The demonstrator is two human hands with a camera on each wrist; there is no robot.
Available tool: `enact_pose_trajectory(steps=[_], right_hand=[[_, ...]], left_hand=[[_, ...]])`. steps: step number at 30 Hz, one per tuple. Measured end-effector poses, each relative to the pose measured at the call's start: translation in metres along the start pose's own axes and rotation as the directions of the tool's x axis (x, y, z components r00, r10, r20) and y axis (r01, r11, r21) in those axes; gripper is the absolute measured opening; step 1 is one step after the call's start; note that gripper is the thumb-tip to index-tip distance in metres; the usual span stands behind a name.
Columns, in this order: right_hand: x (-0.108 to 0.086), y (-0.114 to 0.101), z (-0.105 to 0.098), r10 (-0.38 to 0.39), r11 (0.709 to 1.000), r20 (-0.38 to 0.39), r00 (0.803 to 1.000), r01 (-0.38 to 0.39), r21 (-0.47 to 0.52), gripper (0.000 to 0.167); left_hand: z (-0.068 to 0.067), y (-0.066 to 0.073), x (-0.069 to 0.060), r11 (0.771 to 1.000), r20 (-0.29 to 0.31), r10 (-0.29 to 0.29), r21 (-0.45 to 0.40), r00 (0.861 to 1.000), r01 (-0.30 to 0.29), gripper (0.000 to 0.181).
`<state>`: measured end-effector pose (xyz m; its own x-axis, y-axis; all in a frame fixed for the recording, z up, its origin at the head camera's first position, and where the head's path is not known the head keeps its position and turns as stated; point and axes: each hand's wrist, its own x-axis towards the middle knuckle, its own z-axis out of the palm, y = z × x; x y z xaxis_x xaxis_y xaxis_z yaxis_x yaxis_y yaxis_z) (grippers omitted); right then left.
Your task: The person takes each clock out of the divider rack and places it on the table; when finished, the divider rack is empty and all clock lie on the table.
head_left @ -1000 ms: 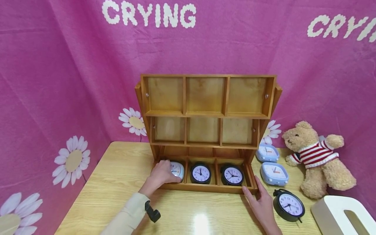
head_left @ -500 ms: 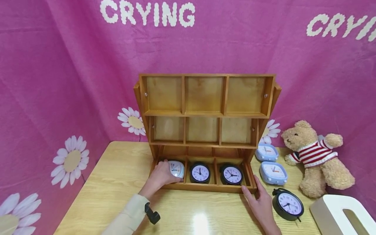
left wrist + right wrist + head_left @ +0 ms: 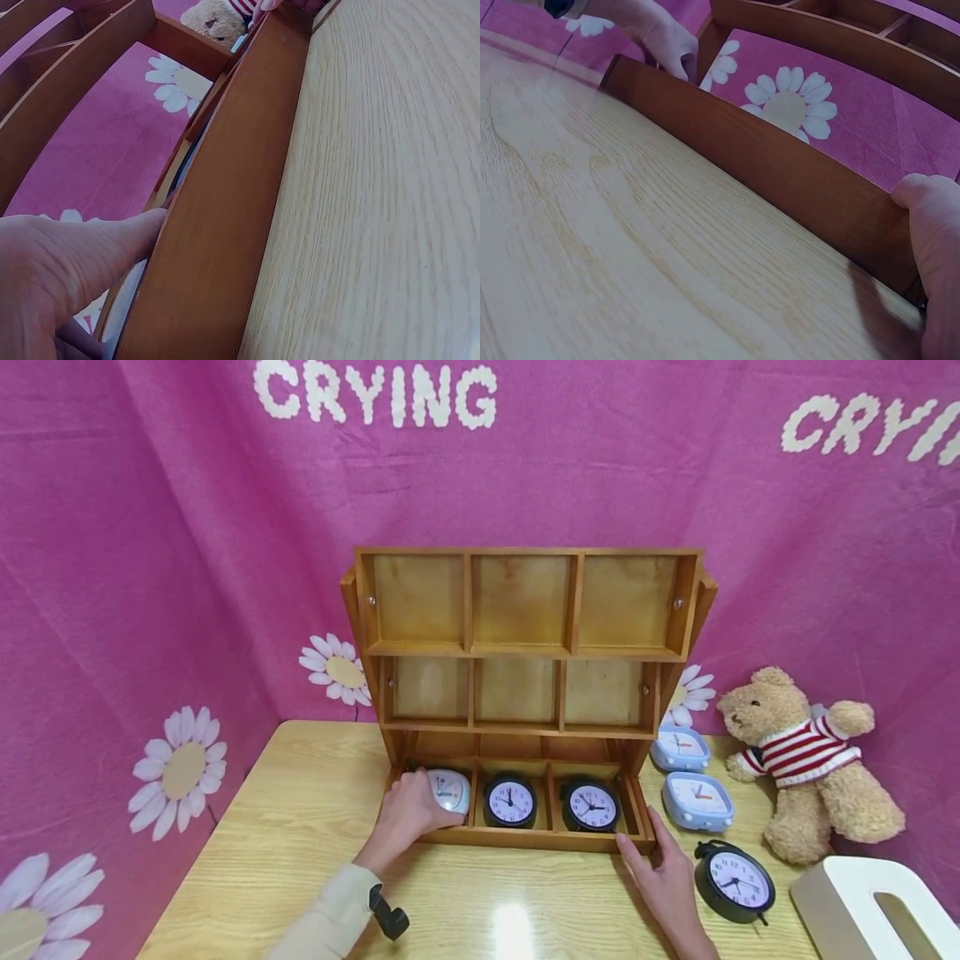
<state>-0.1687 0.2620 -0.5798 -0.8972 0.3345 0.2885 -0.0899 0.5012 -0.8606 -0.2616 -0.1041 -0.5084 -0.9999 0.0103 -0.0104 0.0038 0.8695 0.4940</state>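
Observation:
A wooden tiered rack [image 3: 525, 837] with square compartments stands on the table. In its bottom-left compartment sits a light blue alarm clock [image 3: 449, 788], its left part hidden by my left hand [image 3: 408, 814]. That hand holds the clock, thumb along its front and fingers over its far left side. Beside it, a black alarm clock [image 3: 510, 802] lies face up in the middle compartment, and another black alarm clock [image 3: 591, 807] in the right one. My right hand [image 3: 663, 881] grips the rack's front right corner, with the thumb on the front board [image 3: 780, 169] in the right wrist view.
Right of the rack lie two light blue clocks, one behind [image 3: 681, 749] and one nearer [image 3: 698, 801], plus a black alarm clock [image 3: 735, 882]. A teddy bear [image 3: 806, 768] and a white box with a slot [image 3: 862, 902] stand farther right. Pink cloth [image 3: 187, 568] hangs behind.
The light blue clock under my left hand has shifted very slightly back in its compartment. My right hand stays at the rack's corner; the head view has drifted a little.

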Motion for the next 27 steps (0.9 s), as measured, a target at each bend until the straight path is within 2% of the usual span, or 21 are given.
enact_pose_trajectory(steps=[7, 13, 19, 27], right_hand=[[-0.001, 0.001, 0.000, -0.012, 1.000, -0.015, 1.000, 0.012, -0.008, 0.071], [0.000, 0.002, 0.000, 0.011, 1.000, -0.001, 1.000, -0.011, -0.001, 0.071], [0.000, 0.003, 0.001, 0.012, 0.999, -0.004, 1.000, -0.012, 0.040, 0.071], [0.001, 0.003, 0.002, 0.044, 0.986, -0.068, 0.997, -0.032, 0.163, 0.063]], left_hand=[[-0.010, 0.002, 0.000, 0.996, -0.101, 0.093, 0.020, 0.991, -0.092, 0.095], [-0.019, -0.004, -0.008, 0.987, -0.181, 0.131, -0.071, 0.975, -0.146, 0.093], [-0.029, -0.013, -0.018, 0.974, -0.256, 0.127, -0.150, 0.958, -0.169, 0.095], [-0.046, -0.027, -0.038, 0.969, -0.291, 0.080, -0.200, 0.953, -0.143, 0.092]])
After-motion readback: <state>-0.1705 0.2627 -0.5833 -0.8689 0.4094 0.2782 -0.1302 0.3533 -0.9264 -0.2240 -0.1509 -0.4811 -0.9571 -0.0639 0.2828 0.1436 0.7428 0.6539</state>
